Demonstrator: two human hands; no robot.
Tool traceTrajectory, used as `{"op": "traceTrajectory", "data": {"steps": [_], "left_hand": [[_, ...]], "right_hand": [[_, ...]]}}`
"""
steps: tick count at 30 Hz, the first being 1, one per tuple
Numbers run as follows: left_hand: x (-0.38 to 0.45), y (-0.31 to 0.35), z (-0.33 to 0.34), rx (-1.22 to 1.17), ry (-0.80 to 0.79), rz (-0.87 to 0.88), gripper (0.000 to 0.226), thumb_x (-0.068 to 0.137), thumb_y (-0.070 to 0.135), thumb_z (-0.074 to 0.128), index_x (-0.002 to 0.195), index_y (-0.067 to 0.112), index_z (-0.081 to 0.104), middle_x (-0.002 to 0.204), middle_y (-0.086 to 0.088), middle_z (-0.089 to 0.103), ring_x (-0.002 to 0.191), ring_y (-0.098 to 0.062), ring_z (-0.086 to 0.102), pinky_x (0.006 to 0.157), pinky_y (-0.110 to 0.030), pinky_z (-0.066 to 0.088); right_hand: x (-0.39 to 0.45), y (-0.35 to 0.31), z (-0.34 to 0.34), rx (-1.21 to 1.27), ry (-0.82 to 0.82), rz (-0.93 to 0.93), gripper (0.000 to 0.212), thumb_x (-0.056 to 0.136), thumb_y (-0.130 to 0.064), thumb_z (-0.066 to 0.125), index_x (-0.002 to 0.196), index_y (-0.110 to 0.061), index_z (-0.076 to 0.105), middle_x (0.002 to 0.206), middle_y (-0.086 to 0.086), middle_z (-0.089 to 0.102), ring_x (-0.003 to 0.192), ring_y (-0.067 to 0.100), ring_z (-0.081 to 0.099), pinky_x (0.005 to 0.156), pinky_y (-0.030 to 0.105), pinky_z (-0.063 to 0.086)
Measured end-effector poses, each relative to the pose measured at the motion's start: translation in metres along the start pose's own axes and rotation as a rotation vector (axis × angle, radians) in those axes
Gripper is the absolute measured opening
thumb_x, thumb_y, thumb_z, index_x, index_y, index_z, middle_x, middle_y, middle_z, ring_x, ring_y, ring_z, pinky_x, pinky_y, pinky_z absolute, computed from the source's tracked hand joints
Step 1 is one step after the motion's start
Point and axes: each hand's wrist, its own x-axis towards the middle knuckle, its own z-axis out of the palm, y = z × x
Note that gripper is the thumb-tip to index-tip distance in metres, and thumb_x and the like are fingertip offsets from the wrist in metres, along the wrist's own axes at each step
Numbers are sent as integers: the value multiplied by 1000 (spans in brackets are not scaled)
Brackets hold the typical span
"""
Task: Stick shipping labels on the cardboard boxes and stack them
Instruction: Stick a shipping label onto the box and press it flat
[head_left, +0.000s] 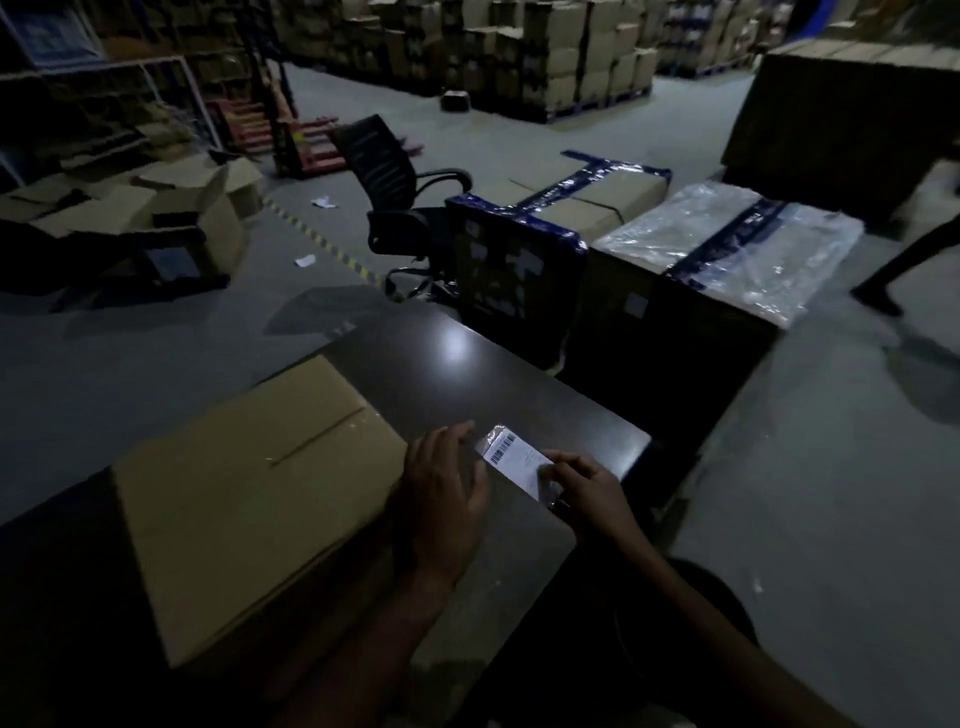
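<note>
A closed brown cardboard box (244, 499) sits on the dark table (467, 374), on its left part. Just right of the box lies a white shipping label (517, 457) with a barcode, flat on the table top. My right hand (587, 488) pinches the label's near right end with its fingertips. My left hand (441, 493) rests with fingers spread beside the box's right edge, its fingertips touching the label's left side.
Beyond the table stand a large box taped in blue (550, 218) and a plastic-wrapped box (737, 244). A black office chair (400, 197) is on the floor behind. Flattened cartons (130, 208) lie at left, and pallets of boxes (561, 52) fill the back.
</note>
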Motion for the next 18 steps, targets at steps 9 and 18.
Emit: {"op": "traceTrajectory", "data": {"steps": [9, 18], "left_hand": [[-80, 58, 134, -22, -557, -40, 56, 86, 20, 66, 139, 18, 48, 129, 0, 56, 116, -20, 55, 93, -34, 48], [-111, 92, 214, -21, -1060, -10, 63, 87, 32, 70, 143, 24, 42, 122, 4, 58, 109, -15, 61, 95, -33, 49]], "right_hand": [[-10, 46, -157, 16, 351, 261, 15, 84, 6, 52, 70, 3, 57, 54, 12, 48, 29, 12, 41, 32, 16, 32], [4, 102, -267, 16, 532, 489, 10, 83, 6, 52, 80, 4, 61, 57, 10, 47, 40, 19, 43, 28, 14, 27]]}}
